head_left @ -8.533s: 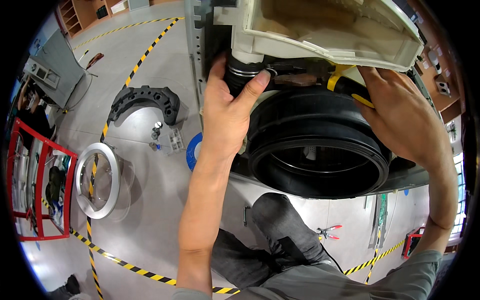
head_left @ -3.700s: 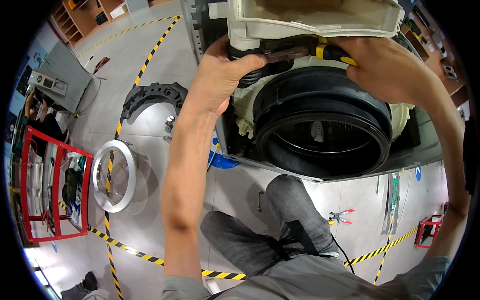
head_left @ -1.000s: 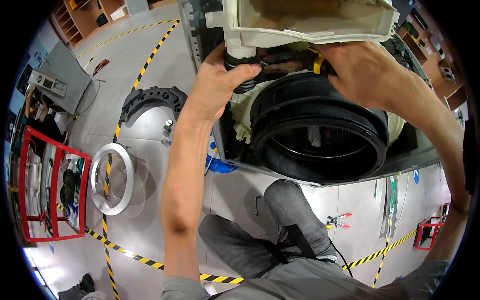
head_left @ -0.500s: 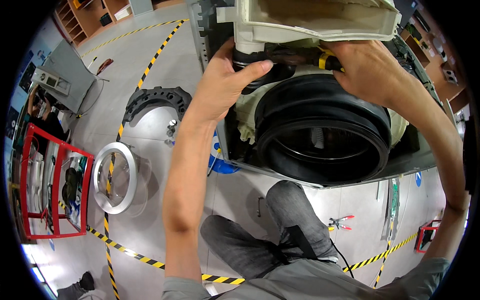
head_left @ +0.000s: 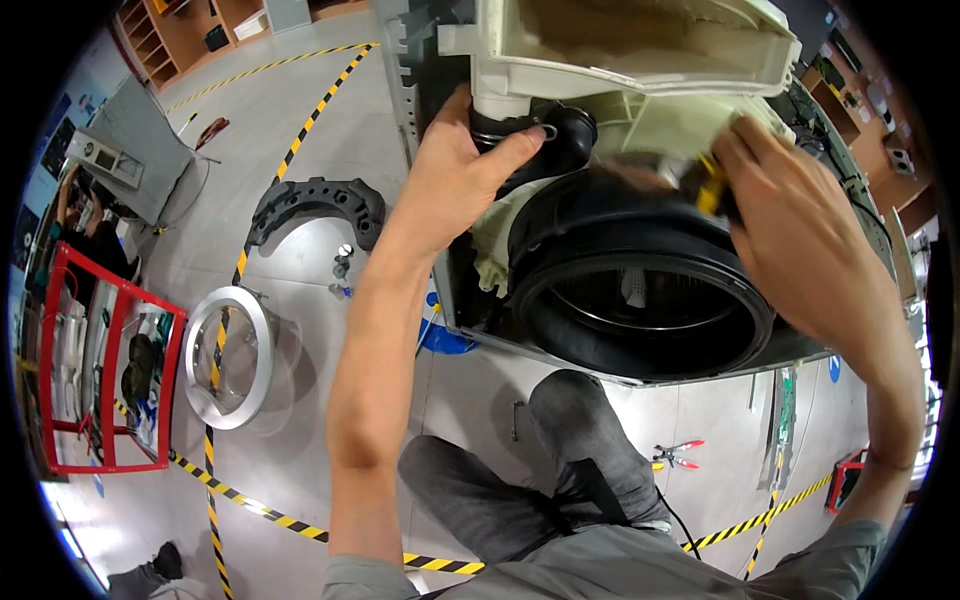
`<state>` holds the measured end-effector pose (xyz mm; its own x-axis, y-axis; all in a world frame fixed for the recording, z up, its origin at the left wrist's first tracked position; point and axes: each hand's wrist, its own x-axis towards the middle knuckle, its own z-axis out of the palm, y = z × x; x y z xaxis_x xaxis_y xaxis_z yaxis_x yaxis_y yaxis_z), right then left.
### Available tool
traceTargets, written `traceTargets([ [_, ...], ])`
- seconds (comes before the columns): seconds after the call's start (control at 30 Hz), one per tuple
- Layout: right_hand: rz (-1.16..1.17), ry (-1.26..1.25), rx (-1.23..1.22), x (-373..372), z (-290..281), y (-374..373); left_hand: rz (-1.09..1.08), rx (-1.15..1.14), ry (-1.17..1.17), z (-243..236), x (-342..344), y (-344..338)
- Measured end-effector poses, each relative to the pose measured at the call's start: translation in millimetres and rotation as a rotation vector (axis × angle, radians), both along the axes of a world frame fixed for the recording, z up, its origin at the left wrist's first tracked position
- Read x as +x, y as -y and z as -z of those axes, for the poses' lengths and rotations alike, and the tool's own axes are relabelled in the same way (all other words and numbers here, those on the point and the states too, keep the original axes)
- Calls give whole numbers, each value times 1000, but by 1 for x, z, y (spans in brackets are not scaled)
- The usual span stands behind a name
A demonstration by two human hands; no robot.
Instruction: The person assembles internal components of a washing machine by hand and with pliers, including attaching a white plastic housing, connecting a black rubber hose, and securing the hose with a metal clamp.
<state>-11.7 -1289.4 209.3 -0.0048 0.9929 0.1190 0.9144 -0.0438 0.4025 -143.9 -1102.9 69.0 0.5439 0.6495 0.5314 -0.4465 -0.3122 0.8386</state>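
Note:
My left hand (head_left: 450,178) is closed round the black rubber hose (head_left: 574,138) under the cream plastic drawer housing (head_left: 625,78). Its thumb presses beside a small wire hose clamp (head_left: 549,132). My right hand (head_left: 800,225) grips pliers with black-and-yellow handles (head_left: 710,188), smeared by motion and apart from the hose. Below both hands sits the large black door gasket (head_left: 640,262) of an opened washing machine, with the drum visible inside. The fingers of my left hand behind the hose are hidden.
On the floor at left lie a dark curved counterweight (head_left: 318,205), a round glass door (head_left: 230,358) and some small metal parts (head_left: 343,262). Red-handled pliers (head_left: 680,454) lie right of my knees. A red-framed rack (head_left: 112,370) stands far left. The machine's metal edge (head_left: 600,372) borders the gasket.
My right hand has pulled the pliers away from the hose clamp, to the right and toward me. The hose and clamp now show more fully. My left hand keeps its place.

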Motion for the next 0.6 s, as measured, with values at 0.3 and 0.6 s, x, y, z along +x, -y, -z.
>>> traceTargets([
  [0.3, -353, 91, 250, -57, -25, -25, -370, 9, -124, 13, -5, 10],
  [0.6, -394, 95, -38, -63, -30, -68, -279, -11, -14, 26, 13, 18],
])
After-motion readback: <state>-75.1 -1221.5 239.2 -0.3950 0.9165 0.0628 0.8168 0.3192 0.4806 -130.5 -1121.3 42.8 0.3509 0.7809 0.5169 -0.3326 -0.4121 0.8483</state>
